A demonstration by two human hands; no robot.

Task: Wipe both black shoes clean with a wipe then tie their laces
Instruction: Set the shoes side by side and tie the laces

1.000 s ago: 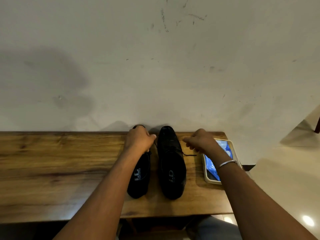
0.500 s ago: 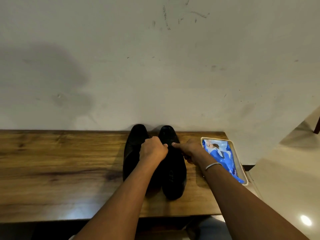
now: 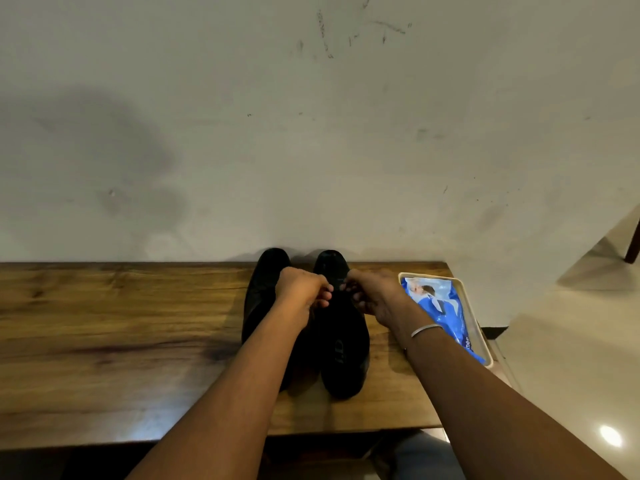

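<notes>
The left hand and the right hand, apart a second ago, now meet over the laces of the right shoe. Their curled fingers seem to pinch the laces, so a knot is probably being formed. The left shoe stands just beside it.

You were most likely in a home, in a plain lived-in room. Past your left hand and right hand rose a painted off-white wall, scuffed and smudged with dark marks. Under both hands lay a varnished wooden surface, set against that wall. Right of your right hand, a glossy pale floor carried a bright glare spot, and a dark wooden furniture leg stood farther off.
</notes>
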